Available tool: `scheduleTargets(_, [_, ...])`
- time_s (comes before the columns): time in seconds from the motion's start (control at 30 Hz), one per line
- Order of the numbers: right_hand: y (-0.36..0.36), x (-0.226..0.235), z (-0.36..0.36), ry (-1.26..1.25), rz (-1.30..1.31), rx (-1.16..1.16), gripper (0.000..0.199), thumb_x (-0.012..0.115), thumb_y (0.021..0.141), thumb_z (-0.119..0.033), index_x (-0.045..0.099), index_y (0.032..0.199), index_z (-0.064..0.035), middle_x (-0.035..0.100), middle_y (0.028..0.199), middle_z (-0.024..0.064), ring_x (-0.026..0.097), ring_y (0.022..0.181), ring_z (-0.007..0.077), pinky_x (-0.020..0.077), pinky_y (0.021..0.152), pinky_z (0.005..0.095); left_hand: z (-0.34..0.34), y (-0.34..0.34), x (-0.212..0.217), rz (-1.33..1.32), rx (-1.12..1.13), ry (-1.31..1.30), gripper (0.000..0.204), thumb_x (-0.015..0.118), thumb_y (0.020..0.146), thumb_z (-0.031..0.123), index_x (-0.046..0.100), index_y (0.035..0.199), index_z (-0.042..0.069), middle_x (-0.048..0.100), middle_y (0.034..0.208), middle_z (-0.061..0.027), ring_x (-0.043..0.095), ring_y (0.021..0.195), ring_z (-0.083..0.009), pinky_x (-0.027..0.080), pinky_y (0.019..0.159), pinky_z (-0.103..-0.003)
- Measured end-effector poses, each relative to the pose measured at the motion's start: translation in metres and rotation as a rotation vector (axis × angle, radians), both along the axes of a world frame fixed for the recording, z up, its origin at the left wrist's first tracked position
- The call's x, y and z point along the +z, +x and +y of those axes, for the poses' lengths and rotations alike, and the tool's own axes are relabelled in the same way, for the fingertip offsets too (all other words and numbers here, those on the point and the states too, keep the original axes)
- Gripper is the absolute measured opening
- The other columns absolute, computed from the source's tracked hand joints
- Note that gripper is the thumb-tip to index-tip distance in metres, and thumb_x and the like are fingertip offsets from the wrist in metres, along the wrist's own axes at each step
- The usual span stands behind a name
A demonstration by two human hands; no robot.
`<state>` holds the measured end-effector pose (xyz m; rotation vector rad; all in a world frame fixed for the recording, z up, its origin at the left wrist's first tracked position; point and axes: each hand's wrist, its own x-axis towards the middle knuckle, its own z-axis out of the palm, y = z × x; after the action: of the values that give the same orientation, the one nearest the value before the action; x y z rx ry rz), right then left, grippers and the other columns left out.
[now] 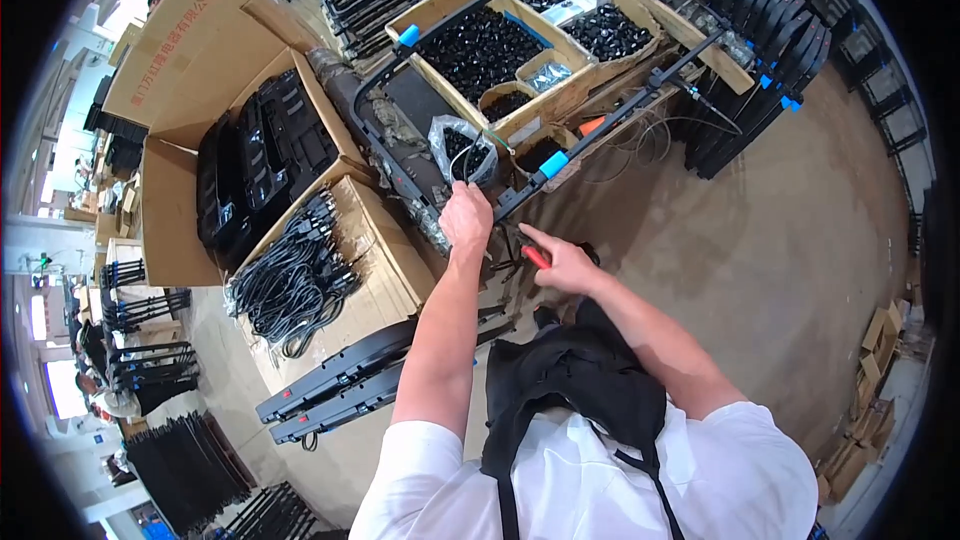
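Note:
My left hand (467, 217) is closed in front of a clear plastic bag (440, 136) of small black parts. A thin black strand (462, 162) rises from its fingers toward the bag. Just to the right, lower down, my right hand (565, 265) is wrapped round red-handled pliers (537, 257), its index finger stretched out toward the left hand. The pliers' jaws are dark and hard to make out. Around both hands runs a black tubular frame (388, 155) with bright blue wraps (553, 164); its near end lies by my left hand.
Beyond the frame stands a wooden tray (505, 127) of small black parts. On the left are an open cardboard box (160, 155) of black plastic housings and a carton (365, 230) topped with coiled black cables (290, 285). Black curved frames (765, 25) stand at far right.

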<state>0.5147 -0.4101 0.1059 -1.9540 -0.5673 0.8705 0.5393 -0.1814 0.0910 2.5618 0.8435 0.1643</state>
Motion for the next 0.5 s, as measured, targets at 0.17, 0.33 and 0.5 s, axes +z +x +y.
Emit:
scheduleTargets(0.17, [0.025, -0.052, -0.024, 0.474, 0.970, -0.093, 0.100, 0.068, 0.080, -0.005, 0.031, 0.171, -0.0226, 0.065, 0.117, 0.0068, 0.063, 0.103, 0.0165, 0.0530, 0.079, 0.0324, -0.009, 0.009, 0.001, 0.012, 0.014, -0.017, 0.034, 0.052, 0.108, 0.034, 0.062, 0.104, 0.002, 0.075, 0.091, -0.0302, 0.073, 0.089, -0.0504, 0.055, 0.083, -0.060])
scheduleTargets(0.33, [0.034, -0.028, -0.006, -0.426, -0.254, 0.307, 0.074, 0.054, 0.088, -0.002, 0.041, 0.160, -0.0056, 0.068, 0.130, 0.0262, 0.064, 0.126, 0.0394, 0.0543, 0.094, 0.0470, 0.000, 0.002, -0.001, -0.005, 0.073, -0.025, 0.035, 0.053, 0.108, 0.035, 0.064, 0.099, 0.003, 0.074, 0.090, -0.0296, 0.072, 0.089, -0.0508, 0.054, 0.083, -0.061])
scheduleTargets(0.5, [0.049, -0.003, -0.041, -0.281, 0.118, 0.283, 0.051, 0.054, 0.090, -0.007, 0.054, 0.140, 0.0022, 0.069, 0.120, 0.0316, 0.067, 0.117, 0.0459, 0.0518, 0.095, 0.0505, -0.005, 0.014, -0.002, -0.004, 0.110, -0.019, 0.032, 0.054, 0.107, 0.033, 0.063, 0.097, 0.004, 0.073, 0.085, -0.0288, 0.072, 0.083, -0.0506, 0.055, 0.078, -0.060])
